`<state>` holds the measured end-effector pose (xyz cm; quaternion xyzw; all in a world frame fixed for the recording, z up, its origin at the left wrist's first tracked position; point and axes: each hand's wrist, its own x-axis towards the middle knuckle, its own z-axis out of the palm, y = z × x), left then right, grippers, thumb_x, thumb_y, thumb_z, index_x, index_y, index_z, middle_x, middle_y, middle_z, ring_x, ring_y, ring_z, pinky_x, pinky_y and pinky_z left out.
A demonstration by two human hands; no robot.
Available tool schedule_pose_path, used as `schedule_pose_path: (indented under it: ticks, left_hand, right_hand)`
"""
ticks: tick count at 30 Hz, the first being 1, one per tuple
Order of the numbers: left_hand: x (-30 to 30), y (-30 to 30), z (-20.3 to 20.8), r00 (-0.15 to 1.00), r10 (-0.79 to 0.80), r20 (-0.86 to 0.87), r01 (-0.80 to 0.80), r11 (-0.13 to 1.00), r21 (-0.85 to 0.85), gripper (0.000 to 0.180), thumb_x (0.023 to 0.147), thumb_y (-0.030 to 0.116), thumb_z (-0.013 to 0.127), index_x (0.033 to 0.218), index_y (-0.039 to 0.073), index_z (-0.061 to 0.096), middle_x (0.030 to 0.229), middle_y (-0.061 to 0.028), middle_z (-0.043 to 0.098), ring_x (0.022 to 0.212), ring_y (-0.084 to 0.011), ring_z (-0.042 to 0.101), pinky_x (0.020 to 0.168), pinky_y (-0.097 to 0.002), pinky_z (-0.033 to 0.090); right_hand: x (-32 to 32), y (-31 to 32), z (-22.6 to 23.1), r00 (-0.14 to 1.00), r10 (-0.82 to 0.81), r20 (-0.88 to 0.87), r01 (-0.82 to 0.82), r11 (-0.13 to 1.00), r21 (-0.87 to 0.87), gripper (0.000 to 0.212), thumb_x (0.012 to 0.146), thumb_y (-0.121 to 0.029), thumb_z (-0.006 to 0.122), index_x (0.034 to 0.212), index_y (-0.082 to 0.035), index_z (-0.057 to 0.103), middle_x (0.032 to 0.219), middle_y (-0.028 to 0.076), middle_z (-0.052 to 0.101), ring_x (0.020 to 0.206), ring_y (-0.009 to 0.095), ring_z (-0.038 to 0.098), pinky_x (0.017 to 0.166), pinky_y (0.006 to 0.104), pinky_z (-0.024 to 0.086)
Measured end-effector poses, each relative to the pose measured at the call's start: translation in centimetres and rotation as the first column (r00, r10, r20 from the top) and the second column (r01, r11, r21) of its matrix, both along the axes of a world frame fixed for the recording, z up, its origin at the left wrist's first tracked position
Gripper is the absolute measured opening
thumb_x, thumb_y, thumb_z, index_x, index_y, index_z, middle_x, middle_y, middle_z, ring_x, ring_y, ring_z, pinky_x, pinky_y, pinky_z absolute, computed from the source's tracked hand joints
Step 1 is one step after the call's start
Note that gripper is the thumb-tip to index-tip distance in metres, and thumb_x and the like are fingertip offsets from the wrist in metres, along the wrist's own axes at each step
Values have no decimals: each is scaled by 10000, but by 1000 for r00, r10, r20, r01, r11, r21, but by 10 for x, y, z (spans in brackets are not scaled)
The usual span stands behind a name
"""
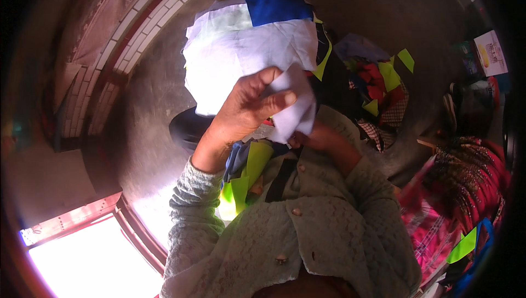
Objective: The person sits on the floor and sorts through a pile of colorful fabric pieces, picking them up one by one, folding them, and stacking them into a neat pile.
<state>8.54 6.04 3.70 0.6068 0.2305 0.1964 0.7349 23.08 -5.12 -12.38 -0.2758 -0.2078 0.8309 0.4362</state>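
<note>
My left hand [241, 109] pinches a pale lavender-white piece of cloth [296, 100], its thumb lying across the near face. The piece hangs folded and slightly blurred in front of my body. Below its lower right edge is my right hand [309, 138], mostly covered by the cloth, so its fingers are hidden. A spot of red shows under the left palm, too small to name. Just beyond the hands lies a large white cloth [241, 54], with a blue cloth piece [279, 7] on its far edge. Yellow-green and dark blue scraps [253, 163] rest on my lap.
A heap of scraps [383, 81], red, yellow-green and checked, lies on the floor to the right. Pink patterned fabric [438, 210] is at the lower right, near a box [490, 52] farther up. A brick-patterned wall [134, 46] and a bright doorway [98, 259] stand at left.
</note>
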Motion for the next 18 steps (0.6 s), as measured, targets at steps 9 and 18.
schedule_pose_path:
  ticks: [9,18]
  left_hand:
    - [65,55,-16,863,371,344,-448,876,180,174,873,3,574,1044,-7,542,935,-53,638,838,-101,582,753,-242,472]
    - [51,74,-55,891,454,-10,-430,849,308,475,819,25,568,1253,-46,388,895,-175,650,747,-190,655,570,-305,566]
  right_hand:
    - [3,6,-5,997,15,-71,-15,1000,-8,361,929,-258,518,1232,-64,495,968,159,640,585,105,542,536,219,437]
    - [0,4,-6,999,-20,-43,18,999,-36,357,928,-247,515,1233,-64,496,969,172,639,614,121,561,585,232,460]
